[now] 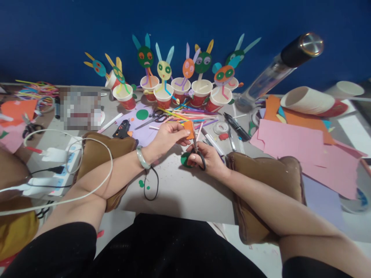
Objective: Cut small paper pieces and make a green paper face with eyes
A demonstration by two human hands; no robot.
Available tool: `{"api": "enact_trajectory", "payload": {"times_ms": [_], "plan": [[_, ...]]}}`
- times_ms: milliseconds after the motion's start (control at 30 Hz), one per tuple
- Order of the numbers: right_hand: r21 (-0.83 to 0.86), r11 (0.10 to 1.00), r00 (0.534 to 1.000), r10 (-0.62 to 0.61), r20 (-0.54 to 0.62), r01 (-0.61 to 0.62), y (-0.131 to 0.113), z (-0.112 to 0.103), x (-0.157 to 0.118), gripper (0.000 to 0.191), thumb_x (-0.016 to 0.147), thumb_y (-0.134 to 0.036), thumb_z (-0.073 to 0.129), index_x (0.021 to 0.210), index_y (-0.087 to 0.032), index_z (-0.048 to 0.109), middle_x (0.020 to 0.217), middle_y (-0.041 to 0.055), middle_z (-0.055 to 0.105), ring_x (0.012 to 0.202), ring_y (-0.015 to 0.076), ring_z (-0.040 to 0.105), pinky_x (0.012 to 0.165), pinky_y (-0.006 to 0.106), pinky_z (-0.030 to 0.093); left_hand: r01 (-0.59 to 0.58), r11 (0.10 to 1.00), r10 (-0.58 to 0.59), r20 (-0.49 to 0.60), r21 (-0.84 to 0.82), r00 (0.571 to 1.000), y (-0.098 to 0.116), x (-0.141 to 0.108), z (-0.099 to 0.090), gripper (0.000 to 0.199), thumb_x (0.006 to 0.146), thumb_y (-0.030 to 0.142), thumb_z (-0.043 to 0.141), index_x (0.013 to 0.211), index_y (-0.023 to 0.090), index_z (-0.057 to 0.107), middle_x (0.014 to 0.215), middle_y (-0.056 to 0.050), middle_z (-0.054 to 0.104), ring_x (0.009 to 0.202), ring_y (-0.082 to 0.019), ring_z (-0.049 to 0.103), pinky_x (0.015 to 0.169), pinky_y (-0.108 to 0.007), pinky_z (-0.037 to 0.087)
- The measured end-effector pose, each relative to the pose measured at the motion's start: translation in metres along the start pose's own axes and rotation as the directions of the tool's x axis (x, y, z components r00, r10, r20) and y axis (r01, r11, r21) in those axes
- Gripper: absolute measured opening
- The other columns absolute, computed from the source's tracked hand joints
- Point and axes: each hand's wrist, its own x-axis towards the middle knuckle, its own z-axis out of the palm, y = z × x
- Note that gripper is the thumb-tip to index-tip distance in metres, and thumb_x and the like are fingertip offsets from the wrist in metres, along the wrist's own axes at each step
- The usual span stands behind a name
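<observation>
Between the thumb and fingers of my left hand (171,136) is a small piece of orange paper (189,129). My right hand (211,159) grips a pair of scissors (199,155) with dark handles, and the blades point up at the edge of the orange paper. Just below and left of the scissors lies a green paper circle (186,160), partly covered by my right hand. Small green scraps (141,183) are on the table nearer to me, close to a loop of black cord (158,184).
Several paper cups (202,92) with paper animal faces line the back. Another pair of scissors (156,116), a glue gun (123,129) and pipe cleaners (191,112) lie ahead. A tall bottle (269,77), pink paper (292,141), brown cushions (266,181) and a power strip (68,166) flank my arms.
</observation>
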Motion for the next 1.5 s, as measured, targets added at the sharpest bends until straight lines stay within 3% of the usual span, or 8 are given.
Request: {"api": "enact_trajectory", "payload": {"times_ms": [1167, 1400, 1500], "plan": [[0.004, 1.0, 0.995, -0.002, -0.101, 0.003, 0.0024, 0.0027, -0.0004, 0.055, 0.067, -0.064, 0.089, 0.086, -0.021, 0.061, 0.052, -0.0035, 0.064, 0.043, 0.0114, 0.057, 0.043, 0.023, 0.048, -0.004, 1.0, 0.004, 0.01, -0.014, 1.0, -0.0015, 0.0005, -0.0012, 0.033, 0.077, 0.036, 0.084, 0.073, 0.015, 0.06, 0.068, 0.001, 0.069, 0.059, -0.008, 0.065, 0.065, -0.023, 0.057], [-0.012, 0.999, 0.99, -0.035, -0.137, 0.033, 0.0017, 0.0008, 0.0002, 0.056, 0.074, -0.07, 0.081, 0.089, -0.021, 0.059, 0.052, -0.004, 0.062, 0.041, 0.012, 0.055, 0.041, 0.024, 0.045, -0.033, 0.999, 0.034, 0.018, -0.038, 0.999, -0.0015, 0.0005, -0.0009, 0.03, 0.077, 0.033, 0.081, 0.071, 0.015, 0.057, 0.066, 0.001, 0.067, 0.058, -0.008, 0.065, 0.062, -0.022, 0.055], [-0.018, 0.994, 0.979, -0.111, -0.171, 0.11, -0.0006, -0.0029, 0.0001, 0.056, 0.076, -0.071, 0.079, 0.092, -0.023, 0.057, 0.056, -0.0034, 0.065, 0.045, 0.014, 0.059, 0.045, 0.027, 0.05, -0.015, 1.0, 0.015, 0.03, -0.019, 0.999, 0.0002, 0.0003, -0.0002, 0.025, 0.08, 0.031, 0.077, 0.074, 0.015, 0.059, 0.07, -0.001, 0.069, 0.059, -0.008, 0.065, 0.063, -0.022, 0.055]]}}
